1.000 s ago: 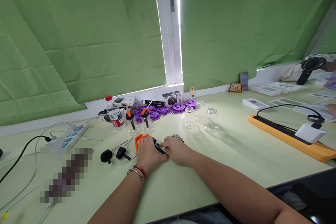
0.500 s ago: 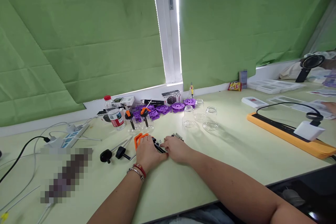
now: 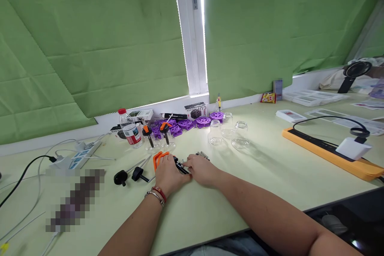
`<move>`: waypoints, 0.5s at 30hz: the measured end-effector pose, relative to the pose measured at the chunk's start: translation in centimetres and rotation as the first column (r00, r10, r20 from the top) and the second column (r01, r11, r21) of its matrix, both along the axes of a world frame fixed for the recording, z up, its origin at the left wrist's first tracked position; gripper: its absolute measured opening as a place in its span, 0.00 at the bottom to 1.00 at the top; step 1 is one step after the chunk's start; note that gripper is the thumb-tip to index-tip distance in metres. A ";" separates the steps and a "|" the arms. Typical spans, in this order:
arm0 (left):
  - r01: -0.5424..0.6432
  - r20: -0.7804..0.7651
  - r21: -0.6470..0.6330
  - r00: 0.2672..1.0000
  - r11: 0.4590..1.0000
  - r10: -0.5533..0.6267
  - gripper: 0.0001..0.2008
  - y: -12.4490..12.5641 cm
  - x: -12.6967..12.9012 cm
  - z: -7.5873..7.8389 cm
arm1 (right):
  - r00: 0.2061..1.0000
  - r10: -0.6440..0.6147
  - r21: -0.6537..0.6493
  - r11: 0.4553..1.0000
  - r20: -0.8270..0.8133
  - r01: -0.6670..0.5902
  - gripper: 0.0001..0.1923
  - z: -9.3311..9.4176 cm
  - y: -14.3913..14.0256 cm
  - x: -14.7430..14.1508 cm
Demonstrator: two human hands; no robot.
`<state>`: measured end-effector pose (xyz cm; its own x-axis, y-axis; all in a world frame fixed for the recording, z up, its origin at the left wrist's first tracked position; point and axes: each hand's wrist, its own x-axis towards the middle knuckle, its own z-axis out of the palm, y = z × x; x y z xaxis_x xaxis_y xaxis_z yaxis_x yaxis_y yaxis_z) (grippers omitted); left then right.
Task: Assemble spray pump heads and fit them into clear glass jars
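Note:
My left hand (image 3: 169, 176), with a red band and a silver bracelet at the wrist, is closed around a black part (image 3: 182, 167). An orange looped frame (image 3: 157, 161) shows beside its fingers; whether the two are joined is hidden. My right hand (image 3: 204, 171) has its fingers bent together at the black part's right side, and what its fingertips pinch is too small to make out. Small metal pieces (image 3: 203, 155) lie just behind that hand. Left of my hands rest two black knobs (image 3: 121, 177) with metal rods.
Two clear jars with orange-and-black tops (image 3: 166, 132) stand behind my hands, near a red-capped bottle (image 3: 132, 133) and purple plastic parts (image 3: 186, 125). Clear open jars (image 3: 240, 136) are to the right. An orange bar (image 3: 330, 154) and a power strip (image 3: 85, 154) flank the area.
My hands keep nearly the same place and grip. At the far right edge, another person's hand has mostly left the view.

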<state>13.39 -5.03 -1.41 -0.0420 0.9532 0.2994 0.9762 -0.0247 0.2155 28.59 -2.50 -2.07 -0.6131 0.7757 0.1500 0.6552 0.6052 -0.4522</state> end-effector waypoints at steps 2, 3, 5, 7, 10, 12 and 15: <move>0.005 -0.001 0.004 1.000 1.000 -0.005 0.27 0.0 -0.1 -0.1 | 1.000 0.006 -0.002 1.000 0.005 -0.006 0.12 0.1 -0.1 0.0; 0.008 -0.002 0.008 1.000 1.000 -0.008 0.27 0.1 -0.1 -0.1 | 1.000 0.012 -0.001 1.000 0.006 -0.012 0.12 0.1 -0.1 0.1; 0.011 -0.001 0.014 1.000 1.000 -0.011 0.26 0.1 -0.2 -0.2 | 1.000 0.008 0.007 1.000 0.007 -0.008 0.11 0.1 -0.1 0.1; 0.009 0.003 0.011 1.000 1.000 -0.009 0.26 0.1 -0.2 -0.3 | 1.000 -0.010 0.010 1.000 0.023 0.010 0.10 0.0 0.0 0.1; 0.005 0.013 0.000 1.000 1.000 -0.005 0.27 0.1 -0.1 -0.3 | 1.000 0.001 0.008 1.000 0.029 -0.001 0.10 -0.1 0.1 0.1; 0.001 0.014 -0.008 1.000 1.000 -0.001 0.27 0.1 -0.1 -0.2 | 1.000 -0.013 0.018 1.000 0.022 0.013 0.12 -0.3 0.2 0.1; 0.000 0.010 -0.002 1.000 1.000 0.000 0.27 0.2 -0.1 -0.3 | 1.000 -0.012 0.019 1.000 0.022 0.012 0.12 -0.3 0.2 0.1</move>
